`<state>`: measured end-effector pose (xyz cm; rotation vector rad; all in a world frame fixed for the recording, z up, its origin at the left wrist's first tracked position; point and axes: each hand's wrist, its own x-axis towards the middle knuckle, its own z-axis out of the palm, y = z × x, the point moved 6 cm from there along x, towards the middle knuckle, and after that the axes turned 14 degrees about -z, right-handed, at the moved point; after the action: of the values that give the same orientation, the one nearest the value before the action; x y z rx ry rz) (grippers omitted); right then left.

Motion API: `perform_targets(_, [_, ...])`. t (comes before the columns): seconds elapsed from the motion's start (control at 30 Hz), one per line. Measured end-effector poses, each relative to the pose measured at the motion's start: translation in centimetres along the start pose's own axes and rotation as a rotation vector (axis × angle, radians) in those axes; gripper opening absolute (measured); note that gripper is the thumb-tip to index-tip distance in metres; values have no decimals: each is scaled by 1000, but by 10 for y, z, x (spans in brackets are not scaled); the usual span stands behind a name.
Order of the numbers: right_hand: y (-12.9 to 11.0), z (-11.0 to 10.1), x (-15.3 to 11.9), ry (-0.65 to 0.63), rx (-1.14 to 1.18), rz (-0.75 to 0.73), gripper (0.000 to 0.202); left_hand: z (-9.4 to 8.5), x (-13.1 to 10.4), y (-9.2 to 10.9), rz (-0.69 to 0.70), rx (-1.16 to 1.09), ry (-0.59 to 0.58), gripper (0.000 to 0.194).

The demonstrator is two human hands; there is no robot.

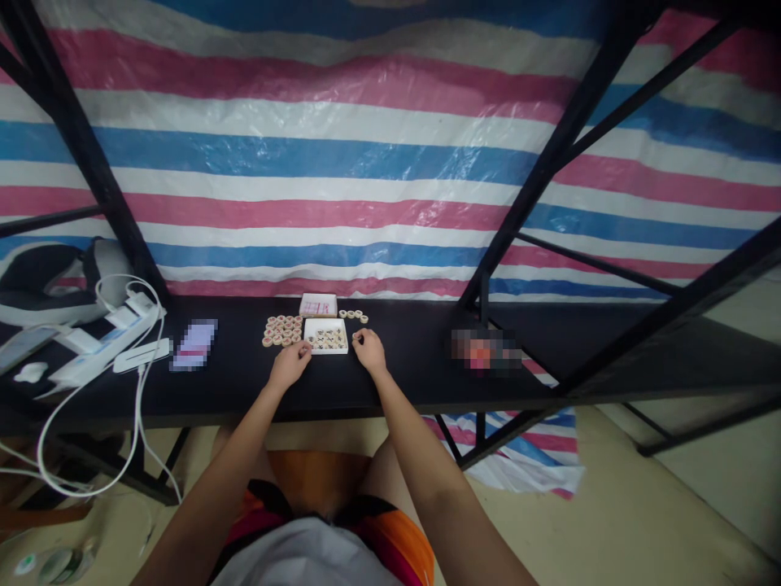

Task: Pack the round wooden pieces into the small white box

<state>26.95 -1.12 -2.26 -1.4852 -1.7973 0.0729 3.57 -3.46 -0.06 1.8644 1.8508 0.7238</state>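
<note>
1. First, the front edge of the black counter [421, 358] is close to the person. A round piece bumped this way could roll off and drop to the floor [610, 472].

2. The left hand [290, 363] is at the near left corner of the white box [329, 351]. Its fingers are bent in, but nobody can tell if its grip pinches a piece. If it pushes too hard, the box might slide.

3. The right hand [371, 352] is just beside the box, on the right. Its fingers are curled too; what its grip has, if anything, is hidden.

4. Pieces with dark marks [329, 338] lie inside the box. Pieces with red marks [281, 330] sit in rows on its left. A bump from the left hand could mess up those rows.

5. Behind the box, a lid [318, 306] blocks a straight reach back. Four loose pieces [358, 315] sit right of it and could get knocked.

6. Well apart, white cords [141, 382] and a power strip [113, 330] fill the left end. Behind everything hangs a striped sheet [329, 220].
</note>
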Motion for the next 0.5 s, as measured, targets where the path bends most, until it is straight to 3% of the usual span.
perform_targets(0.5, [0, 1, 1, 2, -2, -5, 10, 1, 0, 0, -20, 12, -12, 22])
